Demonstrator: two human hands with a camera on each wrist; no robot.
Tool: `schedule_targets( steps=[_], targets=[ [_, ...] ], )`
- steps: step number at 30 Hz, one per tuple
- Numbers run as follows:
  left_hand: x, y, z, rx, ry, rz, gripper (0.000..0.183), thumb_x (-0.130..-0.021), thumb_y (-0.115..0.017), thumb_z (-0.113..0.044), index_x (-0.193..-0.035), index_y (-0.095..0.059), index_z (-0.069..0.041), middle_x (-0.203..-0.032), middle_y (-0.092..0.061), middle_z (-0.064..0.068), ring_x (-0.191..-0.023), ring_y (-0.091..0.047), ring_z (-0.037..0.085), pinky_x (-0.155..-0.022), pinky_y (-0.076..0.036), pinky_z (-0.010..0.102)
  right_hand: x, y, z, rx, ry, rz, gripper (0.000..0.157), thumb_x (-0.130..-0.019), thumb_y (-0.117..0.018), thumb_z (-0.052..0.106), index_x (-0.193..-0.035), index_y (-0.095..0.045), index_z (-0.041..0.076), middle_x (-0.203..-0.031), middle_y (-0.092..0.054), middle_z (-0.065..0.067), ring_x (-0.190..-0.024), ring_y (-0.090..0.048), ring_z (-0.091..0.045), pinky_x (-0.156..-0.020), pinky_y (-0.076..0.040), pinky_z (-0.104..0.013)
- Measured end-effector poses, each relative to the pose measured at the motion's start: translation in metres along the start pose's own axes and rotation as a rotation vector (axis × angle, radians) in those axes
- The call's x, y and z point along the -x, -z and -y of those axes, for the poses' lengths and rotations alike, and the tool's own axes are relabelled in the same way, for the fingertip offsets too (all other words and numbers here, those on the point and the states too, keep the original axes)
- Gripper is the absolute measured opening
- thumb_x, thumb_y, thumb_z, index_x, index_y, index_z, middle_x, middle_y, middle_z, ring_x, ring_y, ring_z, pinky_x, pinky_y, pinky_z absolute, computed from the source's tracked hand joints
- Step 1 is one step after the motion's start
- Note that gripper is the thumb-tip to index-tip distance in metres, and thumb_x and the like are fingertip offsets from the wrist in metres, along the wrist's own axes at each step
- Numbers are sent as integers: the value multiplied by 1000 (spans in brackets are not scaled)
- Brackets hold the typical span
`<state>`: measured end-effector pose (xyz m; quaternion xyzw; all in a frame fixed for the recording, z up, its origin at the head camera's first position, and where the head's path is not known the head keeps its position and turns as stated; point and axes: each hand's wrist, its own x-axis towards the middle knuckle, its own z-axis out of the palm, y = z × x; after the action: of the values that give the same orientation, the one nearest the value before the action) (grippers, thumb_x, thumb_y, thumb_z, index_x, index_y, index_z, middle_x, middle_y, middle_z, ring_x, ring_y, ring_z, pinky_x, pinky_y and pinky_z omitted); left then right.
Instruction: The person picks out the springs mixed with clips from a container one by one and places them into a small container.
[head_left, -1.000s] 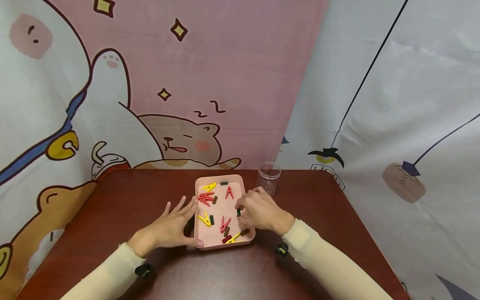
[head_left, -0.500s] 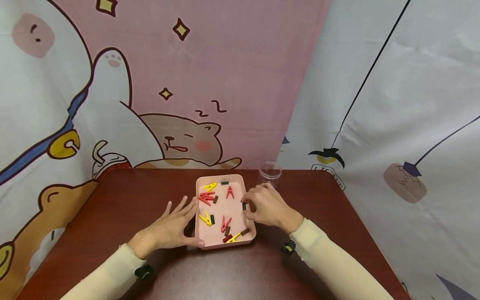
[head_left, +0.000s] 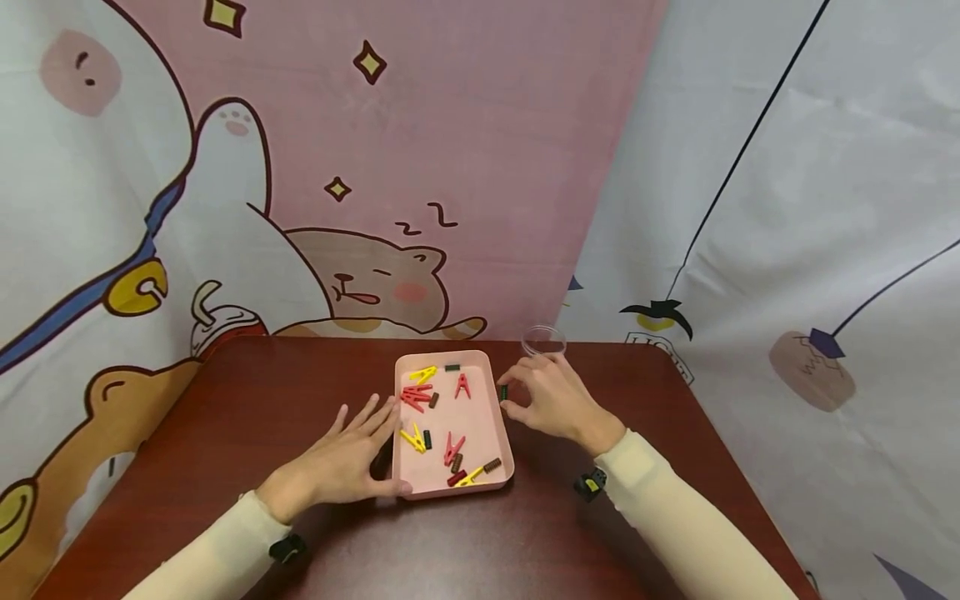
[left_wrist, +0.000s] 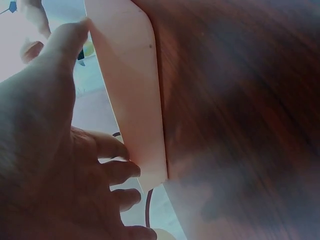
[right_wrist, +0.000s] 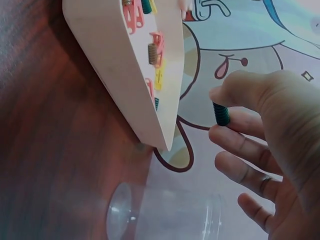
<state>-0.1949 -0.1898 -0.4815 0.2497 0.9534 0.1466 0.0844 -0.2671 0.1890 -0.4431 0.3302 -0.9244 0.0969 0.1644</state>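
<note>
A dark green ridged cylinder (right_wrist: pixel 221 114) is pinched between the thumb and index finger of my right hand (head_left: pixel 558 404), just outside the right edge of the pink tray (head_left: pixel 461 492). The other right fingers spread apart in the right wrist view. My left hand (head_left: pixel 333 458) rests against the tray's left side, fingers spread and fairly straight, thumb at the near left corner. Inside the tray lie red clothespins (head_left: pixel 453 448), yellow clothespins (head_left: pixel 413 438), green ridged cylinders (head_left: pixel 427 439), brown ones (head_left: pixel 492 465) and a dark red one (head_left: pixel 456 478).
A clear round jar (right_wrist: pixel 170 215) without a visible lid stands behind my right hand, mostly hidden in the head view. The dark wooden table (head_left: pixel 360 550) ends at a printed cloth backdrop (head_left: pixel 495 167) with cartoon animals.
My right hand has lifted the green cylinder out of the tray and moved right and away from me, over the tray's right rim. The left hand stays at the tray.
</note>
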Motion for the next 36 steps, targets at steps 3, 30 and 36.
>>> schedule_targets(
  steps=[3,30,36],
  targets=[
    [0,-2,-1,-5,2,0,127,-95,-78,-84,-182,-34,-3,-194,-24,21,-183,-17,50,-139,-14,87,0,2,-5,4,-15,-17,31,-93,-97,34,-119,-89,20,-110,-86,1,-107,-78,-24,-117,-56,-63],
    [1,-7,0,10,29,8,131,-95,-75,-87,-185,-26,-5,-196,-20,18,-184,-12,50,-140,-14,86,-8,11,-47,-77,-152,-146,34,-97,-94,31,-126,-88,15,-128,-86,-8,-124,-77,-37,-107,-55,-62],
    [1,-4,0,12,25,13,128,-95,-76,-86,-184,-32,-5,-196,-20,19,-184,-11,50,-139,-14,87,-9,11,-55,-102,-186,-173,33,-98,-93,29,-128,-88,15,-126,-85,-6,-117,-76,-34,-99,-53,-59]
  ],
)
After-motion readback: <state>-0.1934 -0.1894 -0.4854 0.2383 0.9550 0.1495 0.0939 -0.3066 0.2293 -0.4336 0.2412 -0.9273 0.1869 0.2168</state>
